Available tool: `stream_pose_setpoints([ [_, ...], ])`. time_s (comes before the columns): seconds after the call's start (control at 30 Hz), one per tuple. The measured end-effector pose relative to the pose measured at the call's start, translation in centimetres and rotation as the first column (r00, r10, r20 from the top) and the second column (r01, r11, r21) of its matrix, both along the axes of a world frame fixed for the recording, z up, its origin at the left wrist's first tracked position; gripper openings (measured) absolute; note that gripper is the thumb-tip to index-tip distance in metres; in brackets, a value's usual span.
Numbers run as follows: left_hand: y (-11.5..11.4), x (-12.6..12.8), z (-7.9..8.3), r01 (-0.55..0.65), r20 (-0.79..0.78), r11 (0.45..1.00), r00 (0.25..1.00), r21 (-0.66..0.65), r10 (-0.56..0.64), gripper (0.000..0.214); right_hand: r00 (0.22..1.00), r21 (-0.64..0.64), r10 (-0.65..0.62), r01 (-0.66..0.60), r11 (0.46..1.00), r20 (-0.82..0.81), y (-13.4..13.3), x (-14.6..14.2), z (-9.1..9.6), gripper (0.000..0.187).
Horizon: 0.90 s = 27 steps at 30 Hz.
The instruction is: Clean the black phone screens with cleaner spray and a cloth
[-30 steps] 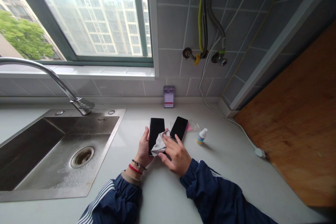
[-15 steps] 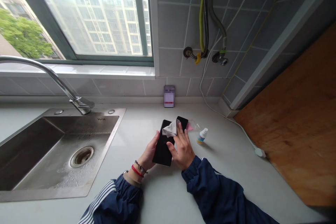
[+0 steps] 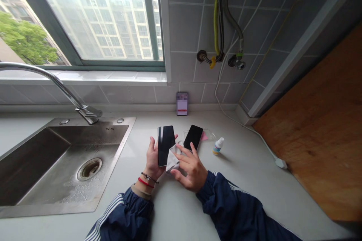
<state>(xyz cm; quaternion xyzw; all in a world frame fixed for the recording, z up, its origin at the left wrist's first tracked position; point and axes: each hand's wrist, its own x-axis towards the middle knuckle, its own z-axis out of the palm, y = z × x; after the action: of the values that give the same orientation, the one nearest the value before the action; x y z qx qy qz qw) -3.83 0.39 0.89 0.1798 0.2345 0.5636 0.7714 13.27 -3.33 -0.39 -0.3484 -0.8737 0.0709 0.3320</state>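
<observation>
One careless push and that phone [image 3: 164, 146] could go: the left hand [image 3: 152, 158] just cradles it over the desk [image 3: 175, 214], so a hard rub from the cloth [image 3: 172, 159] in the right hand's grip [image 3: 191, 168] might slide it free. It's slim, black, glossy, with glare; can't really tell if it's smudged.

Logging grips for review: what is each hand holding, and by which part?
Left hand: a smartphone, by its underside. Right hand: a pale gray cloth, by its upper-right part.
</observation>
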Motion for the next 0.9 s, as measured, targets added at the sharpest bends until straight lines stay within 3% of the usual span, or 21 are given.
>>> stream_pose_setpoints([
  [0.17,0.1,0.0,-0.2,0.133,0.07,0.991,0.989,-0.022,-0.132,0.077,1.0,0.044,0.002,0.0,0.999,-0.03,0.7,0.7,-0.2,0.028],
  [0.43,-0.5,-0.1,-0.4,0.237,0.015,0.961,0.971,-0.144,-0.237,0.075,0.975,0.001,-0.218,0.219,0.976,-0.051,2.5,1.7,-0.7,0.041],
  [0.53,-0.6,0.0,-0.4,0.268,0.0,0.95,0.963,-0.159,-0.271,0.073,0.966,-0.025,-0.246,0.245,0.969,-0.081,2.8,2.0,-0.6,0.041],
  [0.7,-0.3,0.3,-0.3,0.185,0.022,0.975,0.983,-0.123,-0.184,0.078,0.996,-0.08,-0.055,0.049,0.996,-0.074,1.9,1.6,-0.3,0.036],
  [0.9,0.0,0.0,-0.8,0.174,0.104,0.982,0.981,-0.077,-0.165,0.08,0.986,-0.06,0.161,-0.163,0.985,-0.043,0.7,0.7,0.1,0.037],
])
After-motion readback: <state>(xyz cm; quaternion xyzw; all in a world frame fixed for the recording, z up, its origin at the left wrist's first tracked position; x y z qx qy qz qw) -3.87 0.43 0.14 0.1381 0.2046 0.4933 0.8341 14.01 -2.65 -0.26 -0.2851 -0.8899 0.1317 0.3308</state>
